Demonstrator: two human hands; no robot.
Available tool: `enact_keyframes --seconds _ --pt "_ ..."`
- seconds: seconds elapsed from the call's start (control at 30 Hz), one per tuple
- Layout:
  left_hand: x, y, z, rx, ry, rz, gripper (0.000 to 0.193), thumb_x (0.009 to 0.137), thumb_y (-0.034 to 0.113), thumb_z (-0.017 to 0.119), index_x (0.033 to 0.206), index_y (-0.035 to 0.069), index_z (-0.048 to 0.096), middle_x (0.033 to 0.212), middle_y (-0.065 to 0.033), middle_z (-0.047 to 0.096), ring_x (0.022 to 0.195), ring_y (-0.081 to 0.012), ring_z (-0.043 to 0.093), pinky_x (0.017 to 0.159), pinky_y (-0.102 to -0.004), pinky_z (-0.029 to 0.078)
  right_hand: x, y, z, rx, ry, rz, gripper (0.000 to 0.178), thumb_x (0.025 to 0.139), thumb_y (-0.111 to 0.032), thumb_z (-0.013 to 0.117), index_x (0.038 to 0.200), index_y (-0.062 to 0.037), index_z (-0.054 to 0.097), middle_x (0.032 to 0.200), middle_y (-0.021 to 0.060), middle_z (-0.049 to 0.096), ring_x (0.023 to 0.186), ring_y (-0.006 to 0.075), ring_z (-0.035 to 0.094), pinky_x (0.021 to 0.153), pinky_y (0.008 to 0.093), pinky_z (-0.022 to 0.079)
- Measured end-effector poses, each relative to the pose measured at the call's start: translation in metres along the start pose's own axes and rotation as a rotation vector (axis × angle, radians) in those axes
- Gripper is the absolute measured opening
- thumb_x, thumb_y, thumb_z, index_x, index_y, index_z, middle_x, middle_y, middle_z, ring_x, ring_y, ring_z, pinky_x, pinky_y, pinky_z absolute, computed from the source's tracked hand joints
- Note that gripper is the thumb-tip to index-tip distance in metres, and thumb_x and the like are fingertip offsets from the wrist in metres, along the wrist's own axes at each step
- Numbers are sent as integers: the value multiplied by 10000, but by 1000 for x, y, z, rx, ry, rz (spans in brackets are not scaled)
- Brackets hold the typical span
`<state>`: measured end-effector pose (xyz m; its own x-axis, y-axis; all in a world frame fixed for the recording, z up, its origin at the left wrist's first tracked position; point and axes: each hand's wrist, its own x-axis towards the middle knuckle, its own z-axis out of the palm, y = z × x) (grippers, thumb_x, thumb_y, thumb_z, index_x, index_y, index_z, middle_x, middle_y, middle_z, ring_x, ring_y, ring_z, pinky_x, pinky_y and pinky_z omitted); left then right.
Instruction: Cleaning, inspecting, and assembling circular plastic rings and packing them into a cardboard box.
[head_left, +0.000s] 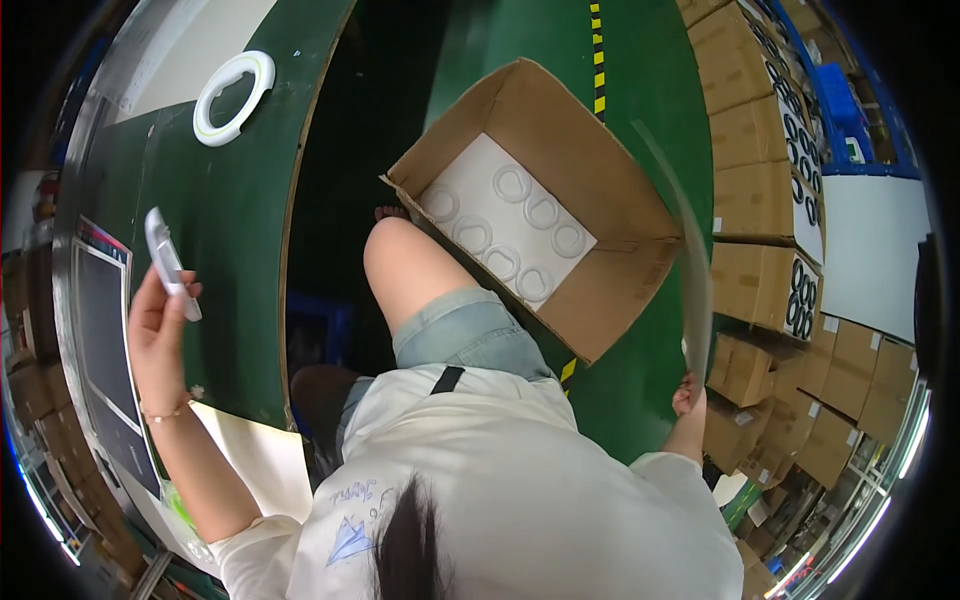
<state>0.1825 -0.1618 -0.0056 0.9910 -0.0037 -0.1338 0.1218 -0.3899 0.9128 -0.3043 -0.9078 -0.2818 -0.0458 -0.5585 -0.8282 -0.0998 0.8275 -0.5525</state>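
Observation:
My left hand [160, 318], raised over the green table, pinches a narrow white plastic piece [165, 250]. That piece is seen nearly edge-on, so its full shape is hidden. On the far part of the table lies a white ring [234, 98] with a gap in its side. Out to the right, my right hand [685, 393] grips the lower end of a thin pale sheet [694, 270], which stands upright beside the carton. In front of my knees is an open cardboard box [560, 110]. A white sheet [566, 258] lies inside it, bearing several pale ring shapes [541, 212].
The green table [235, 200] runs along my left, with a dark framed panel [105, 330] at its outer edge and a pale sheet [255, 450] near my elbow. Stacked cartons [750, 200] line the right side. Black-and-yellow tape [598, 60] marks the green floor.

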Motion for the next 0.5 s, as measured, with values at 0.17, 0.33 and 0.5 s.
enact_keyframes --seconds 0.17,0.33,0.5 --pt "-29 0 49 672 -79 335 513 834 -80 615 1327 35 532 950 -153 618 878 -249 634 778 -311 508 6 43 27 438 -777 230 207 948 -133 548 1147 -77 563 869 2 590 586 56 438 479 174 331" --pt "-45 14 74 845 -168 604 562 718 -89 635 1265 23 575 841 -145 602 780 -348 584 743 -439 479 -25 -10 156 214 -644 -466 143 950 -193 564 1031 -77 544 790 22 530 531 87 382 439 205 309" --pt "-56 22 123 845 -246 745 501 755 7 644 1249 75 592 938 -79 640 887 -276 617 902 -457 471 -161 -71 304 9 -414 -745 135 967 -134 517 1081 -63 529 788 19 511 522 80 406 415 223 327"
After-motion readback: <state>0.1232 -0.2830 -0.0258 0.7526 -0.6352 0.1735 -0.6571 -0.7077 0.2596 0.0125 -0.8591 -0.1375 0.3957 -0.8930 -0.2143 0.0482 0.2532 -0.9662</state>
